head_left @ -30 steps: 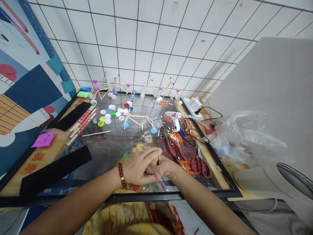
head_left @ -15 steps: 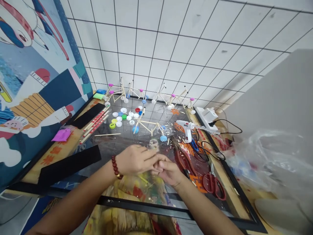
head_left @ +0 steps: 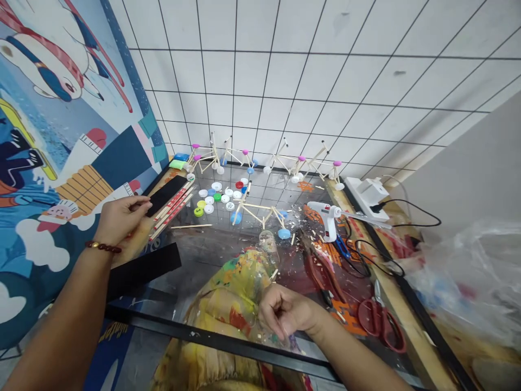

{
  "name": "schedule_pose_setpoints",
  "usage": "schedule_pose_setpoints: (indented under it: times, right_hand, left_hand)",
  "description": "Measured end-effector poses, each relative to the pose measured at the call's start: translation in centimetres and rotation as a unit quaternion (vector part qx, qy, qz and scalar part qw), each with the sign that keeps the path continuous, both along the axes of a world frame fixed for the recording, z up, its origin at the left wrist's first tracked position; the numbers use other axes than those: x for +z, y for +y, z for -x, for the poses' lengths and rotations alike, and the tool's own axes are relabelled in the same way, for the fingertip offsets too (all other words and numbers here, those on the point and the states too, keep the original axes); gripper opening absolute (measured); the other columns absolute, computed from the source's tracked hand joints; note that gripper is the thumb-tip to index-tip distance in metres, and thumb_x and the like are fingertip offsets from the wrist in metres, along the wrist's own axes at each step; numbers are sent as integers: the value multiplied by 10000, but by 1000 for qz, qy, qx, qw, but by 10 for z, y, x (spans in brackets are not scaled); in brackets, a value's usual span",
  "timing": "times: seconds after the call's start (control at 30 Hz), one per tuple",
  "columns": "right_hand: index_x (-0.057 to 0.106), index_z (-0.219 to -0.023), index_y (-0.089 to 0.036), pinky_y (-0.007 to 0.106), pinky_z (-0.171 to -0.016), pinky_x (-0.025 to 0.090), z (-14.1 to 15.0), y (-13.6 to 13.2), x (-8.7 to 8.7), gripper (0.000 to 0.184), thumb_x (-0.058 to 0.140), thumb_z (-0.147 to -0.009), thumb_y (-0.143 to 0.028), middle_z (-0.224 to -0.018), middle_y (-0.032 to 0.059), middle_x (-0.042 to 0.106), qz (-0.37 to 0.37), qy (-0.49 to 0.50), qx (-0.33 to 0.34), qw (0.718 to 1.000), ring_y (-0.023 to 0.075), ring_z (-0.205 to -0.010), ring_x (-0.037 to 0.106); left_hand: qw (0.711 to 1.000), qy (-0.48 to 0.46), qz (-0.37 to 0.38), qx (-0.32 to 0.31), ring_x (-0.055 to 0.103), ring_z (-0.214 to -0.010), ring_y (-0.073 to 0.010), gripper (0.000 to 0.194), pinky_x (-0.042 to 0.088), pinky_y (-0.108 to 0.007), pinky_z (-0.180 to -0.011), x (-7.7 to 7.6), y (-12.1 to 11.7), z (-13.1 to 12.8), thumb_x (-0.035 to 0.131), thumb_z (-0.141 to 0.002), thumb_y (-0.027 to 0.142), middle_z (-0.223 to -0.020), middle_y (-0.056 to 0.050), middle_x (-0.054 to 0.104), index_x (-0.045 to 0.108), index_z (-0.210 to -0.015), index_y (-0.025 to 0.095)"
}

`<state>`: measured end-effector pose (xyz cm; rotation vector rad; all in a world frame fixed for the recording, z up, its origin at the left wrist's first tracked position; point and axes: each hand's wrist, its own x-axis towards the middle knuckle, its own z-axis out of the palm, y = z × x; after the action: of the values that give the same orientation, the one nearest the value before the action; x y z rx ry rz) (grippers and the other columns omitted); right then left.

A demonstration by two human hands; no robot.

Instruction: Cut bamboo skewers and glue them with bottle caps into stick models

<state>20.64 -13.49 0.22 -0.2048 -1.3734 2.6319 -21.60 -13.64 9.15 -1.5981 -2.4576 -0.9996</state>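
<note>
My left hand [head_left: 122, 217] is over the left table edge, beside a black strip [head_left: 169, 195], thumb and fingers pinched together. Whatever lies beneath that hand is hidden. My right hand [head_left: 287, 312] is low over the near side of the table, its fingers curled in; what they hold, if anything, cannot be made out. Just above its knuckles shows a short pale stick piece [head_left: 274, 275]. Beyond it is a clear plastic cup [head_left: 267, 243]. A small bicycle-shaped stick model [head_left: 262, 210] with blue bottle-cap wheels stands mid-table.
Similar models [head_left: 280, 157] line the back wall. Loose bottle caps [head_left: 217, 197] and red-and-white packaged sticks [head_left: 173, 212] lie left. At right are a glue gun [head_left: 328, 217], red-handled pliers [head_left: 321, 271], red scissors [head_left: 380, 320] and a power strip [head_left: 362, 198] with cables.
My hands have come apart. The left has moved left to the table's edge, over where a pink packet lay; the right has moved slightly nearer to me. The view has shifted a little.
</note>
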Motion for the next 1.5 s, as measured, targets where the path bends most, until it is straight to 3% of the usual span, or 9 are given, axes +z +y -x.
schedule_pose_setpoints:
  times: [0.17,0.33,0.57,0.9,1.0,1.13,1.3,1.4,1.5]
  right_hand:
    - [647,-599,-84,214,-420,219,-1,0,10,458,862,-557,-486,-462,-46,520,-21,-16,77,997,44,-399,376]
    - [655,-590,-84,210,-416,235,1,0,9,463,866,-541,-493,-472,-34,549,-22,-27,64,997,48,-393,406]
    - [643,-584,-90,204,-415,248,2,1,13,488,880,-500,-508,-475,-36,556,-26,-65,56,996,44,-389,414]
    - [612,-616,-107,187,-429,293,0,0,22,522,889,-476,-527,-517,-48,556,-80,-121,122,982,46,-427,441]
    - [608,-602,-105,187,-417,272,1,-1,20,524,886,-475,-531,-488,-53,540,-80,-112,114,984,40,-411,415]
    - [603,-593,-102,191,-421,256,2,-3,18,529,881,-480,-538,-478,-55,533,-77,-103,103,986,34,-409,395]
    - [613,-611,-97,193,-438,256,2,-3,18,530,863,-514,-554,-482,-57,530,-76,-100,91,988,33,-419,388]
    - [624,-611,-92,194,-446,267,2,-3,17,519,856,-530,-549,-488,-51,538,-85,-93,82,989,36,-426,395]
    - [625,-612,-95,198,-449,276,1,-1,17,514,851,-532,-550,-495,-48,545,-85,-93,78,989,42,-425,407]
  left_hand:
    - [989,-147,-25,-1,694,-750,-183,375,561,-319,-782,1,0,-6,682,-737,367,-826,-45,747,731,-1023,130]
    - [984,-163,4,-70,678,-778,-176,377,552,-314,-786,3,26,-26,708,-731,382,-848,-54,743,737,-1010,130]
    - [969,-245,28,-27,622,-671,-124,334,537,-294,-721,6,65,-21,680,-768,244,-743,-39,694,701,-1045,57]
    - [953,-276,-99,79,599,-614,-68,295,539,-266,-732,44,36,6,635,-790,110,-687,-2,665,670,-1071,25]
    - [967,-232,-36,103,586,-610,-80,301,514,-252,-711,49,23,12,662,-779,154,-649,26,630,685,-1061,52]
    - [986,-46,127,96,618,-761,-145,305,457,-248,-742,42,6,28,660,-776,294,-735,6,675,711,-1018,117]
    - [934,137,321,80,608,-944,-286,557,406,-290,-687,15,-14,27,591,-745,596,-1063,-117,705,700,-1058,148]
    - [918,175,350,65,611,-990,-333,613,403,-317,-695,-4,-22,19,501,-808,561,-1165,-194,660,636,-1197,106]
    - [917,191,342,76,628,-950,-331,529,408,-327,-686,-12,-31,18,385,-882,449,-1123,-210,670,634,-1173,84]
